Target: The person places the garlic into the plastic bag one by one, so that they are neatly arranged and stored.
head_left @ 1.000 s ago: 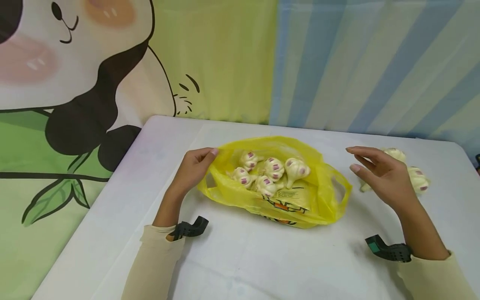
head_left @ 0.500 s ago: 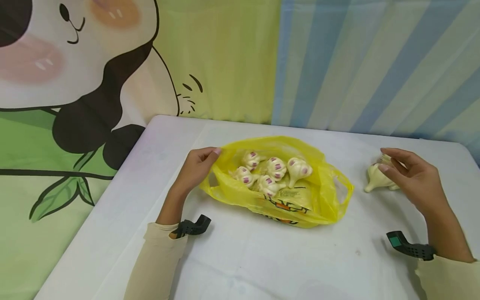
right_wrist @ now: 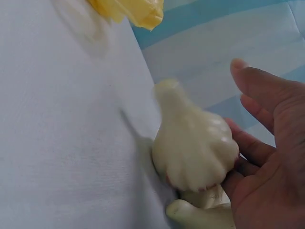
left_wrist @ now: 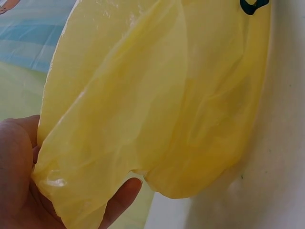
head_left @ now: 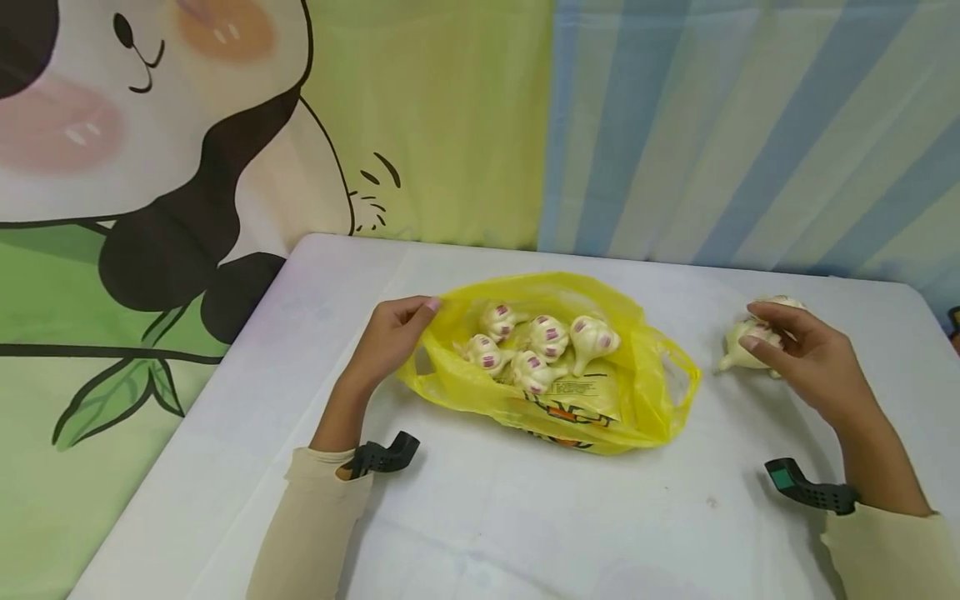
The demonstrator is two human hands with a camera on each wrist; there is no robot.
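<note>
A yellow plastic bag [head_left: 645,417] lies mouth-up on the table, with several white garlic bulbs [head_left: 548,336] with purple marks inside. My left hand [head_left: 390,337] pinches its left edge; in the left wrist view the thin film [left_wrist: 143,105] runs between thumb and fingers. Right of the bag, my right hand [head_left: 817,367] is at another garlic bulb [right_wrist: 195,148], fingers at its far side and thumb held apart from it. Close behind that one a further bulb [right_wrist: 202,217] shows only in part. In the head view my right hand partly covers these loose bulbs.
A white cloth covers the table [head_left: 465,517]. Behind it hangs a printed backdrop [head_left: 442,125] with a panda and stripes. The bag's right handle loop [head_left: 681,379] sticks out toward the loose bulbs. Each wrist wears a black camera mount [head_left: 813,492].
My right hand has moved right, from beside the bag to the loose garlic bulbs, with a slight shift back left lately. The left hand keeps its hold on the bag's edge.
</note>
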